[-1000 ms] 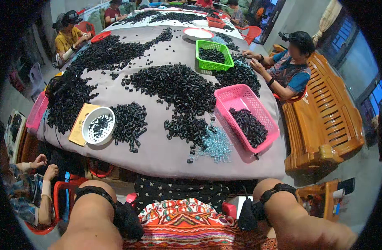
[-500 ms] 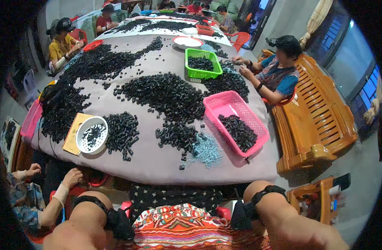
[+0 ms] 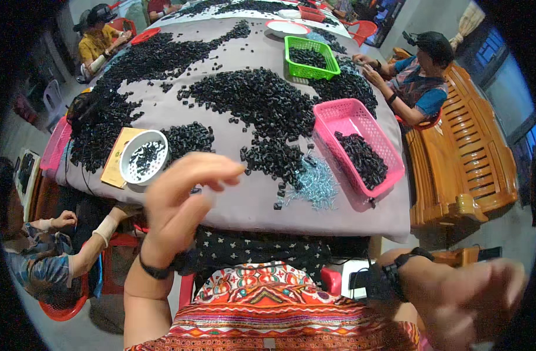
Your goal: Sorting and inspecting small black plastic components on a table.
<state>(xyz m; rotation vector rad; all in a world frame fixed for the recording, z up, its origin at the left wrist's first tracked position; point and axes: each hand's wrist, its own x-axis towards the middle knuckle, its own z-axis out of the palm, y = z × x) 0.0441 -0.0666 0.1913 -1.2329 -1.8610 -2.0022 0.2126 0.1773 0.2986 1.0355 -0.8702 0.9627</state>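
Note:
Raised over the near edge of the table, my left hand [image 3: 183, 196] has its fingers stretched out and its thumb apart, holding nothing that I can see. It partly covers a pile of small black plastic pieces [image 3: 192, 139] beside a round white basket [image 3: 124, 161]. My right hand [image 3: 473, 298] is off the table at the lower right, smeared by motion, so its fingers cannot be read. Ahead lie a larger heap of black pieces [image 3: 262, 99] and a small pile of thin pale-blue pins [image 3: 316, 184]. A pink basket [image 3: 338, 158] with black pieces inside stands to their right.
A green basket [image 3: 315, 71] and a white dish with a red rim [image 3: 287, 29] stand farther back. One person [image 3: 423, 79] sits at the right near a wooden bench [image 3: 473, 146]; another person's arm [image 3: 95, 245] is close at my left. A yellow book [image 3: 114, 167] lies under the white basket.
My hands have come up into view, the left over the table edge and the right at the lower right. The view has tilted down and shifted left. The left neighbour's hand has reached the table edge.

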